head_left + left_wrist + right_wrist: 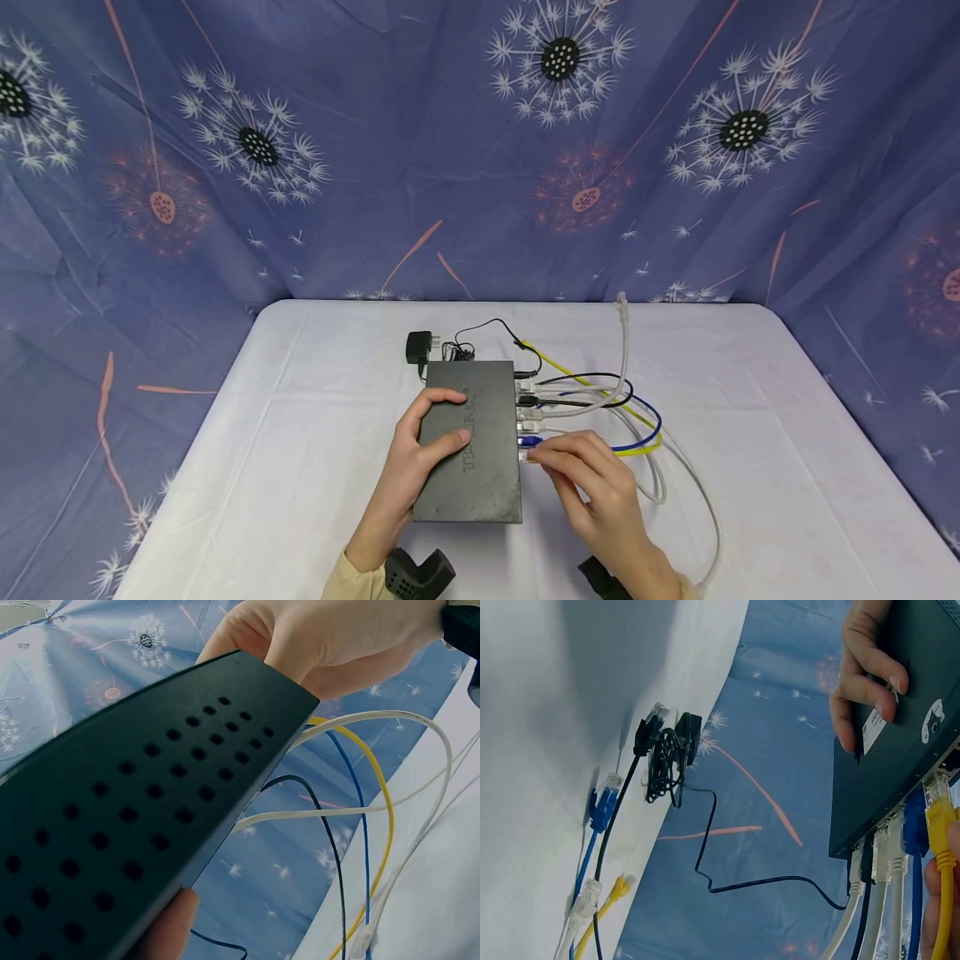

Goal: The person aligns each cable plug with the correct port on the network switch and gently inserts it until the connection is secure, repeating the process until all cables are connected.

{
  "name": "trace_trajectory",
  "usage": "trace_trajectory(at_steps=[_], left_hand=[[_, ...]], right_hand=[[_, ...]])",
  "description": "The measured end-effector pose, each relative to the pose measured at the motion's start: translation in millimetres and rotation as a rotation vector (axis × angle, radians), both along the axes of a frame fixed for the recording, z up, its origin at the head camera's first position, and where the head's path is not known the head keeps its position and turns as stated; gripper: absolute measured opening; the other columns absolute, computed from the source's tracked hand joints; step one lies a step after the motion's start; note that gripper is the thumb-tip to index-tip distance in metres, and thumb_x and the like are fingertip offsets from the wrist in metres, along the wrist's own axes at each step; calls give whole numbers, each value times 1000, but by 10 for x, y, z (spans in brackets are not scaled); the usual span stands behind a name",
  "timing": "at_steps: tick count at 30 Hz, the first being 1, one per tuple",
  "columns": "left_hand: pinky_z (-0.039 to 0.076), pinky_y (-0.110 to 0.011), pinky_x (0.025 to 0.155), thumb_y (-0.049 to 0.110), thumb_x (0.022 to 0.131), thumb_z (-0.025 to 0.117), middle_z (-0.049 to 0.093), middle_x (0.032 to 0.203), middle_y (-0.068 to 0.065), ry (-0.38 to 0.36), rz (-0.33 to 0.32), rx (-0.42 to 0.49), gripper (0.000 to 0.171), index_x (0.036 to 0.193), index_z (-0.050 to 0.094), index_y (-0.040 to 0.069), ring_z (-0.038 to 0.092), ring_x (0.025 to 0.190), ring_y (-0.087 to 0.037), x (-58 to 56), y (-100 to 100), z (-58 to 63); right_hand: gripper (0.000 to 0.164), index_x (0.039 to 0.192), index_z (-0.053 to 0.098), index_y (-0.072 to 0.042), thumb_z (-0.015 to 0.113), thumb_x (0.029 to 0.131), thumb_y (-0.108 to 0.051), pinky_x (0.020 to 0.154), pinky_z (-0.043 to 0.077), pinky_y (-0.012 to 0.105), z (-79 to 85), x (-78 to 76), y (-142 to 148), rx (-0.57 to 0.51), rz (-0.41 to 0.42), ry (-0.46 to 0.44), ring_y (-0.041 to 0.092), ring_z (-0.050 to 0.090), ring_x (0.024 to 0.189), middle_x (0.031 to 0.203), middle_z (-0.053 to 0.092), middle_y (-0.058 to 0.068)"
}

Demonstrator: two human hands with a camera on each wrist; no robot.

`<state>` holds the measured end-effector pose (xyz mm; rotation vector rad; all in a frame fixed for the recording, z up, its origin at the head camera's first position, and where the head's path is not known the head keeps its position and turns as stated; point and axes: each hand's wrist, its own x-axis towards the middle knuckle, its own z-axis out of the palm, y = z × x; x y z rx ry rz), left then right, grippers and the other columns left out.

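Note:
My left hand (408, 458) grips a black TP-LINK network switch (491, 492) along its left side, thumb and index finger on top, other fingers curled beneath it. Its port side faces right. Blue (915, 825), black and several pale network plugs sit in a row of ports. At the near end of that row, my right hand (603, 487) pinches a yellow network plug (940, 825), whose clear tip is at a port; how deep it goes I cannot tell. In the left wrist view, the vented side (142, 802) of the switch hides the plugs.
Coiled cables (660, 437) lie right of the switch. Loose black (646, 735), blue (604, 806), white (583, 904) and yellow (620, 888) plug ends are on the white table (300, 483). A black power adapter (418, 347) lies behind, its cord running to the switch. A patterned curtain (412, 150) hangs behind.

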<state>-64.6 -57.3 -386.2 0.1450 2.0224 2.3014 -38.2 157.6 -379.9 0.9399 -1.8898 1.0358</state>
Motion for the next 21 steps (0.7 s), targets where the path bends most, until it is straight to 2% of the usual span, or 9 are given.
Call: trace_trajectory(at_steps=[10, 21], left_hand=[[36, -41, 85, 10, 80, 72, 50, 125, -6, -31, 2, -18, 36, 114, 63, 17, 44, 107, -28, -14, -11, 22], [36, -42, 85, 10, 80, 72, 51, 123, -7, -8, -1, -22, 36, 114, 63, 18, 46, 106, -29, -8, -32, 25]], right_hand=[[16, 87, 71, 3, 61, 94, -7, 75, 47, 22, 42, -11, -27, -55, 47, 26, 24, 61, 77, 86, 67, 12], [17, 90, 70, 5, 57, 96, -4, 76, 48, 23, 86, -11, 4, -1, 107, 52, 26, 60, 79, 89, 65, 13]])
